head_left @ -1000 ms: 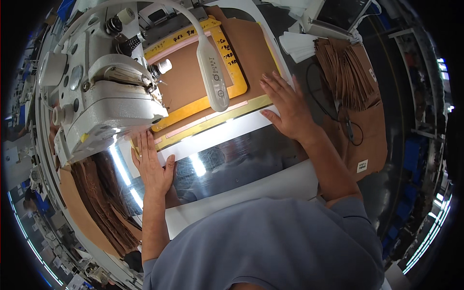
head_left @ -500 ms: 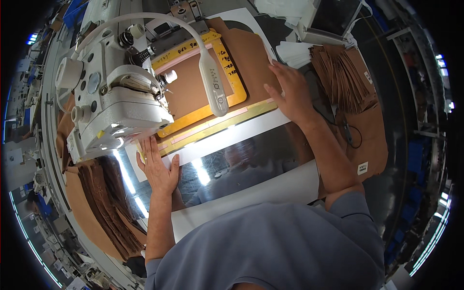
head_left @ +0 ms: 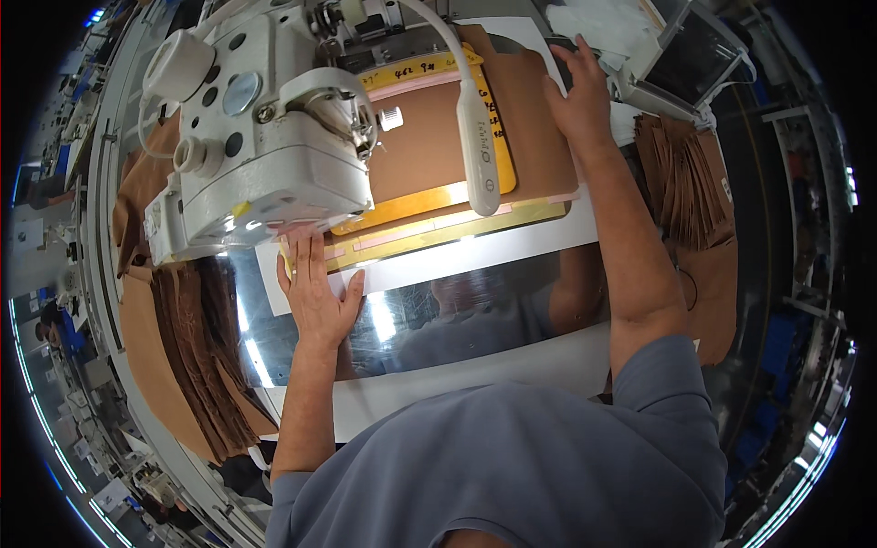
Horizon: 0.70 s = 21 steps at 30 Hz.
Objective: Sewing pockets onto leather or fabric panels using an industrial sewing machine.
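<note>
My left hand (head_left: pixel 320 300) lies flat with fingers stretched out at the left end of a yellow strip (head_left: pixel 532 216), beside the sewing machine head (head_left: pixel 274 155); its fingertips are close under the machine. With fingers apart, my right hand (head_left: pixel 585 105) is at the far right edge of a brown panel (head_left: pixel 527 110), holding nothing I can see. A yellow frame (head_left: pixel 406 213) with handwritten marks rests on that panel. Beneath them is a white sheet (head_left: pixel 512 247). The machine hides part of the frame's left side.
A white wand-shaped lamp (head_left: pixel 480 155) hangs over the frame. A shiny metal plate (head_left: pixel 438 320) lies nearest me. Brown pieces are stacked at left (head_left: pixel 183 338), and a fanned brown stack (head_left: pixel 671 183) sits at right. A dark-screened device (head_left: pixel 692 55) stands at far right.
My right hand has moved away from me along the panel's right edge, its arm more extended. My left hand stays at the strip's left end. The whole view has shifted.
</note>
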Each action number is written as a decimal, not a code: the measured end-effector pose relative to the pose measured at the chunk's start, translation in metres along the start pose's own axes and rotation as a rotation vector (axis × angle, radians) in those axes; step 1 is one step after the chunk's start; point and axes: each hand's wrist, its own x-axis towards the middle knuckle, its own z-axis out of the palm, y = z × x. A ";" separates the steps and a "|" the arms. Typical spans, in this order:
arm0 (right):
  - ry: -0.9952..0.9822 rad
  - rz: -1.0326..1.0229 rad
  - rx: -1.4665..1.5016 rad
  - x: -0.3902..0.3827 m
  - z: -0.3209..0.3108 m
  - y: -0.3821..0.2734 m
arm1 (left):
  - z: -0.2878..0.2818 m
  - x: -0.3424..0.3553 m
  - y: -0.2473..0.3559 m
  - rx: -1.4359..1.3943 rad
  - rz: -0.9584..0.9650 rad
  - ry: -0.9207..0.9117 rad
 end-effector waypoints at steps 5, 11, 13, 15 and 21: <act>-0.252 -0.079 0.092 -0.048 -0.042 -0.045 | -0.003 -0.005 0.000 -0.015 -0.103 -0.014; -0.517 -0.163 0.003 -0.125 -0.084 -0.069 | -0.004 -0.006 -0.002 -0.096 -0.123 0.019; -0.551 -0.179 -0.038 -0.136 -0.086 -0.063 | -0.003 -0.005 -0.002 -0.091 -0.131 0.051; -0.575 -0.199 -0.115 -0.138 -0.086 -0.056 | -0.002 -0.006 -0.003 -0.094 -0.118 0.083; -0.561 -0.225 -0.135 -0.139 -0.081 -0.058 | 0.003 -0.010 -0.003 -0.036 -0.149 0.093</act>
